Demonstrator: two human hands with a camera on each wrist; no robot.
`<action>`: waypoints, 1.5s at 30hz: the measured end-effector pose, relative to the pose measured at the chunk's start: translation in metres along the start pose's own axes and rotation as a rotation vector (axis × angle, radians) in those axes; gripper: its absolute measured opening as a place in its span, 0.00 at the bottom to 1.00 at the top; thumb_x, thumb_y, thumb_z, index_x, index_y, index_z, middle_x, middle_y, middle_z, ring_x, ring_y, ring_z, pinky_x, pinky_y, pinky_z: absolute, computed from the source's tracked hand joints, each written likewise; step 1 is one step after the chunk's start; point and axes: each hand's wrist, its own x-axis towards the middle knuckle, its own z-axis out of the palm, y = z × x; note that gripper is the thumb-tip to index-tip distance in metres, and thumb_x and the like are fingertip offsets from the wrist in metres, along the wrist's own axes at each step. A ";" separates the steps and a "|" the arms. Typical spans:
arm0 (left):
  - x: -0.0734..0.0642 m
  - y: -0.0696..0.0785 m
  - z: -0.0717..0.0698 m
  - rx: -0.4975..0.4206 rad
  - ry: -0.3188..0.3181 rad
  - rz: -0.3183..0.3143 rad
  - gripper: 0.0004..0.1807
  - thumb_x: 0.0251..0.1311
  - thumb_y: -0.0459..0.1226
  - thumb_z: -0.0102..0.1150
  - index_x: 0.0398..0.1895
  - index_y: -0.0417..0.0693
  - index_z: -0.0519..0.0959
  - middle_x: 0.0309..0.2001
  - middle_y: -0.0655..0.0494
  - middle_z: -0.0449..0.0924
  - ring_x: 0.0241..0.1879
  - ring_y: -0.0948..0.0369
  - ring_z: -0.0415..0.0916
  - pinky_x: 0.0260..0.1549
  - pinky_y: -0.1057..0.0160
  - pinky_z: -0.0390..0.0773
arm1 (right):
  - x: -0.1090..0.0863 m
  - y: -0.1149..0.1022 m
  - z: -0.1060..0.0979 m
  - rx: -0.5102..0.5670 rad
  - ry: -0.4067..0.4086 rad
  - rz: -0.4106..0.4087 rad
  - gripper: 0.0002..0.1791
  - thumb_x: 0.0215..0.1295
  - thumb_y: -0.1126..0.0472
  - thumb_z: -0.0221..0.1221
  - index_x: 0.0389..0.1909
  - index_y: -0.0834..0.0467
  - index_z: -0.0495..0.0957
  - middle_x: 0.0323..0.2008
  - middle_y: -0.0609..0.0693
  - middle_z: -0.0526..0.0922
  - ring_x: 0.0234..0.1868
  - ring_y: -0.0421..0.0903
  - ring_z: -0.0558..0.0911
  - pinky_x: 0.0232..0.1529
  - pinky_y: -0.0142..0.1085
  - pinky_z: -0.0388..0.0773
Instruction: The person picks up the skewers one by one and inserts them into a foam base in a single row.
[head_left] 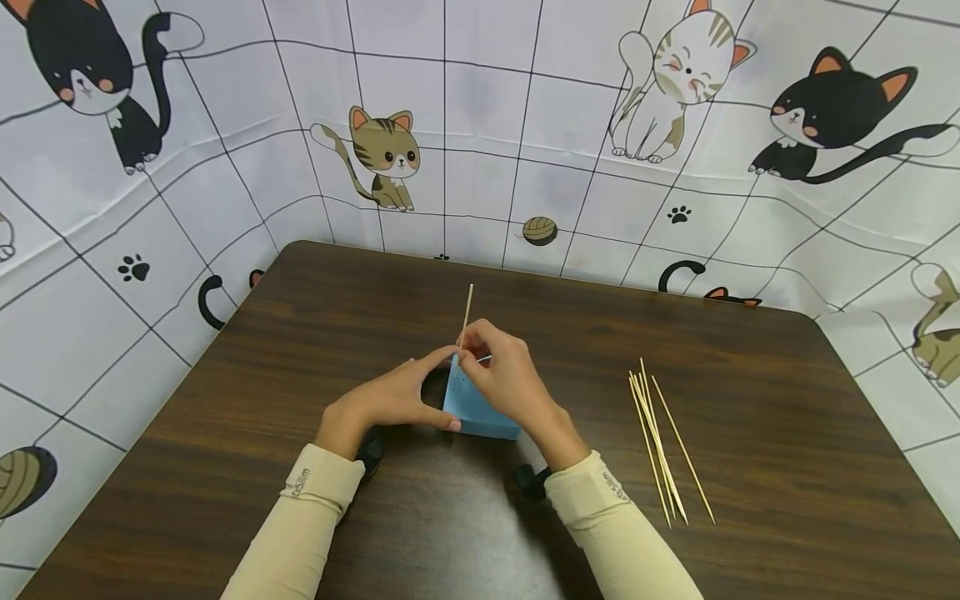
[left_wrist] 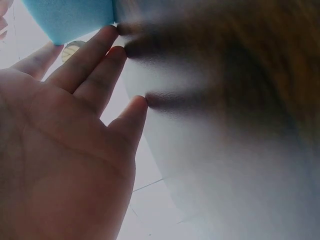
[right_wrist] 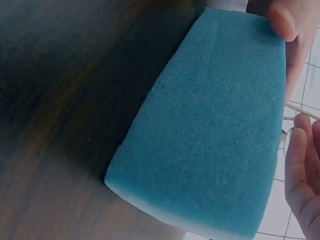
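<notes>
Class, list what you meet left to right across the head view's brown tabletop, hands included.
Left hand, light blue foam-like block, right hand, loose bunch of thin pale wooden sticks, single separate pale wooden stick.

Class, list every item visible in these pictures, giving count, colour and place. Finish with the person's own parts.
Table: one, dark brown, mid-view
Block: one, blue, on the table
Held stick: one, pale, upright at the block's far end; lower tip hidden
Loose sticks: several overlapping, pale, right side of the table
Cat-print backdrop: white, pieces uncountable, behind the table
Wrist devices: two, black, at the wrists
Sleeves: two, cream, forearms
Left hand: one, bare, holding the block
Right hand: one, bare, pinching the held stick
</notes>
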 end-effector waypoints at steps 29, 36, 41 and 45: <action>0.002 0.000 0.000 0.008 0.018 0.009 0.62 0.44 0.59 0.75 0.80 0.64 0.48 0.79 0.49 0.47 0.75 0.33 0.35 0.66 0.27 0.46 | -0.063 0.047 -0.148 -0.264 0.164 0.445 0.11 0.73 0.59 0.56 0.47 0.62 0.78 0.38 0.59 0.84 0.37 0.50 0.84 0.32 0.33 0.76; 0.003 -0.002 0.000 -0.002 0.023 0.034 0.62 0.44 0.58 0.76 0.80 0.62 0.49 0.78 0.50 0.52 0.77 0.39 0.40 0.69 0.32 0.42 | -0.092 0.067 -0.174 -0.343 0.118 0.580 0.13 0.72 0.59 0.55 0.47 0.64 0.78 0.37 0.57 0.84 0.36 0.49 0.83 0.35 0.38 0.75; 0.004 -0.004 0.000 -0.007 0.022 0.057 0.62 0.44 0.58 0.76 0.80 0.61 0.48 0.76 0.50 0.56 0.77 0.42 0.42 0.71 0.35 0.40 | -0.107 0.080 -0.181 -0.360 0.075 0.636 0.11 0.71 0.61 0.56 0.46 0.65 0.78 0.36 0.57 0.85 0.36 0.49 0.84 0.37 0.39 0.75; 0.006 -0.005 0.000 -0.002 0.024 0.058 0.62 0.44 0.58 0.76 0.80 0.60 0.48 0.75 0.50 0.57 0.77 0.42 0.43 0.71 0.34 0.40 | -0.116 0.086 -0.183 -0.374 0.038 0.664 0.11 0.70 0.62 0.57 0.46 0.66 0.78 0.35 0.57 0.86 0.37 0.51 0.83 0.39 0.45 0.76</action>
